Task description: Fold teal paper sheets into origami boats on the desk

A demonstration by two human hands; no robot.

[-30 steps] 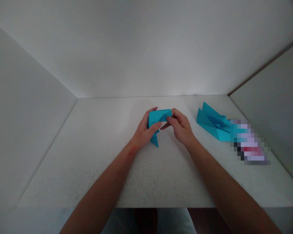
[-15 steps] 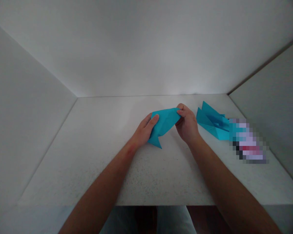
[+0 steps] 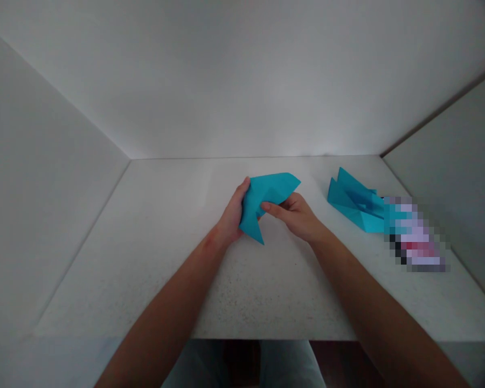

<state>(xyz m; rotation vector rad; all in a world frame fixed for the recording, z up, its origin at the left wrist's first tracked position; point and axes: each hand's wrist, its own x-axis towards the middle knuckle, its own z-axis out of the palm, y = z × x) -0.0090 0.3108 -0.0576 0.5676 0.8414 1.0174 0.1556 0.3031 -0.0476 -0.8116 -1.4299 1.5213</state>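
Between my hands is a folded piece of blue paper [image 3: 269, 188], held above the table, with a pointed tip to the right and a forked, tail-like point at the lower left. My left hand [image 3: 232, 213] grips its left edge from behind, most of the fingers hidden by the paper. With the thumb on the front of the lower edge and the fingers behind, my right hand [image 3: 297, 215] pinches the paper near its middle. To the right, a second folded blue paper piece [image 3: 355, 207] rests on the table, apart from both hands.
A blurred-out, pixelated item [image 3: 418, 237] lies beside the second paper piece on the right. The white table [image 3: 165, 258] meets a wall [image 3: 242, 81] at the back and panels at both sides. Its front edge is just above my legs.
My right hand has left the paper's upper right tip and now pinches its lower middle edge. My left thumb has moved off the front, and the paper has tilted slightly.
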